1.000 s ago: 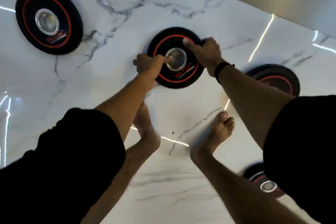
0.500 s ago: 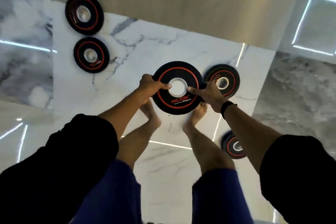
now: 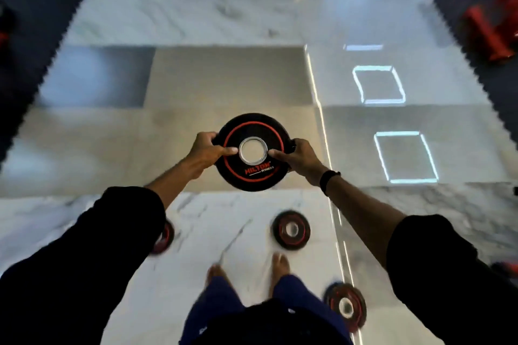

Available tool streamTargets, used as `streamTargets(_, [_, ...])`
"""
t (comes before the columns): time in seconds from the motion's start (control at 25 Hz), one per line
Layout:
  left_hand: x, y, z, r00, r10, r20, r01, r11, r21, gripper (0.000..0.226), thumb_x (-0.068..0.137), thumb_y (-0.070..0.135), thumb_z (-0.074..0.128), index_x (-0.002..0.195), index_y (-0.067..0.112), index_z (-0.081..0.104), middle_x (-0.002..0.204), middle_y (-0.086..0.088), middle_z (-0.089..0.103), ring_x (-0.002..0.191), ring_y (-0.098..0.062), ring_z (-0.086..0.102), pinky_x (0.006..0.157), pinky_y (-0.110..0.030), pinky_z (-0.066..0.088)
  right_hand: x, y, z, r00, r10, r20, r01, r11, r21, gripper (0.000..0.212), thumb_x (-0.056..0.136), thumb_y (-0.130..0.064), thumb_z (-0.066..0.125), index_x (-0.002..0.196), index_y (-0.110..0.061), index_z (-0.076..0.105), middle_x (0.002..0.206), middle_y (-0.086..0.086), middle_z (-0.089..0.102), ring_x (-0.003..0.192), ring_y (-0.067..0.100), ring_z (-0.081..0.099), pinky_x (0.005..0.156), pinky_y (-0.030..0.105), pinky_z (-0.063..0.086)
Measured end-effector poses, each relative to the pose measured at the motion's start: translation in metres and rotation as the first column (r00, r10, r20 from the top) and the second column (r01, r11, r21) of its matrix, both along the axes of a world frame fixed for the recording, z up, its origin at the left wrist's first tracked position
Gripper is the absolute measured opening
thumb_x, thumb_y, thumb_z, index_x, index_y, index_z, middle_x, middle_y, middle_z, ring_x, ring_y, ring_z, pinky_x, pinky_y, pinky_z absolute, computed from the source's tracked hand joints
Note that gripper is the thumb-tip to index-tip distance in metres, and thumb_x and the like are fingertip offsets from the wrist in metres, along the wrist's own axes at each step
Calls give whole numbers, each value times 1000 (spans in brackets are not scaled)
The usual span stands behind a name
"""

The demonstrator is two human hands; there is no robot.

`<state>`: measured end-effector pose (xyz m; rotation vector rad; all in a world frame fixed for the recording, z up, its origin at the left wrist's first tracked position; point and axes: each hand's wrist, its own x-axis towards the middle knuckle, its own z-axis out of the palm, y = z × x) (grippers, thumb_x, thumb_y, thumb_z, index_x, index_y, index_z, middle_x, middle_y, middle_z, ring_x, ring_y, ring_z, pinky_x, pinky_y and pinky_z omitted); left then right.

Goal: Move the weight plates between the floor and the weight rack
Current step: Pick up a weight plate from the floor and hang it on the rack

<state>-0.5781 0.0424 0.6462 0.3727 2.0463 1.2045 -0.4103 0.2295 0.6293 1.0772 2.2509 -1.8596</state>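
Your left thumb [image 3: 227, 151] lies flat across the face of the held weight plate [image 3: 252, 173], its tip just beside the steel centre ring [image 3: 253, 151], while the other fingers of your left hand [image 3: 206, 152] curl round the plate's left rim and out of sight behind it. Your right hand [image 3: 301, 158] mirrors this: thumb pressed on the face at the ring's right edge, remaining fingers wrapped over the right rim. Both hands are clamped on the plate, one on each side.

The plate is off the marble floor [image 3: 196, 232], held in front of you with its printed face tilted towards you, red ring and lettering readable along its near edge.

Both wrists are bent slightly inward. A dark band [image 3: 328, 180] circles your right wrist. Your forearms reach forward and converge on the plate, elbows spread wide, black sleeves [image 3: 84, 260] covering the upper arms.

Below, three more plates lie flat on the floor: one [image 3: 291, 230] just beyond your bare feet [image 3: 279, 263], one [image 3: 164, 237] partly hidden by your left sleeve, one [image 3: 346, 307] near right.
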Motion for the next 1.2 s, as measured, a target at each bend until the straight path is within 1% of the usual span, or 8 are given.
streamTargets(0.12, [-21,39,94,987,-11,-159,36,988,152,25,73,3,83,92,6,67,72,3,64,60,-6,62,45,-13,46,-19,35,100,987,-14,-163,38,989,146,36,79,-31,81,98,-3,66,85,10,69,73,21,68,57,32,56])
streamTargets(0.2, [-32,65,163,957,0,-289,83,957,277,24,71,3,84,89,8,67,71,7,64,58,0,60,48,-11,46,-27,58,171,959,-38,-282,105,969,225,37,78,-31,83,97,-6,63,88,10,68,75,24,68,59,33,55])
streamTargets(0.36, [-44,112,305,864,57,-500,219,852,476,29,67,10,88,88,5,70,83,-2,71,71,-11,64,66,-23,54,-29,102,320,871,-44,-490,259,888,381,51,77,-32,84,108,-1,58,90,6,67,75,20,66,58,29,53])
streamTargets(0.64, [-41,160,479,763,104,-637,440,639,631,32,71,9,86,98,15,71,96,-4,75,90,-20,72,84,-36,58,-2,127,503,730,100,-677,426,708,564,43,75,-31,84,108,-12,64,99,2,74,88,14,73,73,29,61])
streamTargets(0.76, [-27,173,506,743,89,-664,507,573,644,33,72,6,84,100,14,70,93,-2,73,87,-16,71,84,-36,59,18,133,531,716,97,-691,509,604,613,49,69,-40,86,106,-13,67,99,4,75,89,18,74,78,38,61])
streamTargets(0.92, [4,193,505,771,62,-634,524,504,686,38,66,11,88,100,15,72,98,-6,75,92,-23,72,85,-40,59,62,124,536,708,87,-701,563,530,634,27,76,-21,83,98,-23,68,99,4,75,90,19,73,81,38,60])
streamTargets(1.08, [66,219,493,777,-56,-627,587,427,688,41,69,8,86,106,9,71,101,-6,73,92,-20,70,85,-36,58,138,110,528,748,-60,-661,621,417,664,44,77,-22,82,113,-7,63,105,6,71,95,21,71,80,35,60])
streamTargets(1.2, [135,242,482,723,-169,-670,683,317,658,46,69,5,86,112,3,69,103,-6,72,90,-18,68,84,-33,58,216,94,511,732,-223,-644,678,341,652,48,76,-21,82,117,-7,61,109,9,71,97,23,70,83,39,60])
